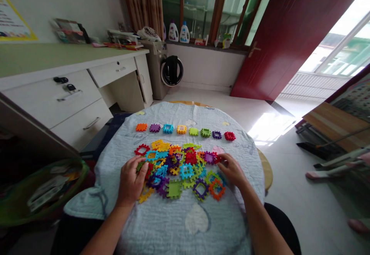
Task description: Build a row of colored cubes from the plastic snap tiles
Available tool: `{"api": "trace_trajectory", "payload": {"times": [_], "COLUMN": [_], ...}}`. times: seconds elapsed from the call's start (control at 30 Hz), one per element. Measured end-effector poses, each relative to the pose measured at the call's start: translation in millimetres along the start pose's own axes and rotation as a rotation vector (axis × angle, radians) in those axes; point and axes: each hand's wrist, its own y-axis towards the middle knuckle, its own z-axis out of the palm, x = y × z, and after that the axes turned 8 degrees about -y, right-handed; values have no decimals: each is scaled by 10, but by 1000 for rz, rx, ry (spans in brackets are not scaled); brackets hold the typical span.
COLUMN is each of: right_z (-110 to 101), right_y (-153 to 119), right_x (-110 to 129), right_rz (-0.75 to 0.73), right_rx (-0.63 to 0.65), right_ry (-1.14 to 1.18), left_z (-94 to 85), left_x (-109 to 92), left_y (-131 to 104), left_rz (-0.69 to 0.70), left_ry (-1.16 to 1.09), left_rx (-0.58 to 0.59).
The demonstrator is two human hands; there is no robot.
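A pile of colourful plastic interlocking building pieces with toothed edges lies mid-table, with a light green square piece (174,189) at its front. My left hand (130,180) is at the pile's left side, thumb and fingers closed around a red building piece (149,170) with some green beside it; the fingers partly hide both. On the right side, my right hand (232,171) pinches the edge of a red building piece (219,158), next to a purple piece (210,157). Beyond the pile runs a row of small blocks, from an orange block (141,127) to a red block (230,136).
A pale blue cloth (162,228) covers the round table. A green basket (78,174) stands at left below a white desk (72,104). Behind are a washing machine (157,70) with its door open and a red door (268,39). A wooden stool edge (266,170) shows at right.
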Motion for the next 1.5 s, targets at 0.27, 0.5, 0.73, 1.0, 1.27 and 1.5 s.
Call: {"api": "trace_trajectory", "payload": {"times": [0.27, 0.5, 0.73, 1.0, 1.27, 1.5], "right_z": [142, 220, 112, 291, 313, 165], "right_y": [-3, 94, 132, 79, 84, 90], "right_x": [-29, 88, 131, 87, 177, 136], "right_rz": [-75, -159, -55, 98, 62, 152], "right_rx": [-69, -34, -39, 116, 114, 20], "right_ry": [-82, -204, 108, 536, 522, 410], "left_z": [-3, -4, -37, -75, -58, -74], "left_x": [2, -14, -100, -170, -102, -222], "left_y": [18, 12, 10, -33, -54, -50], "left_rz": [-3, -21, -86, -215, -150, 98], "left_ry": [-6, -15, -79, -287, -303, -94], "left_rx": [-4, -13, 13, 37, 22, 36]}}
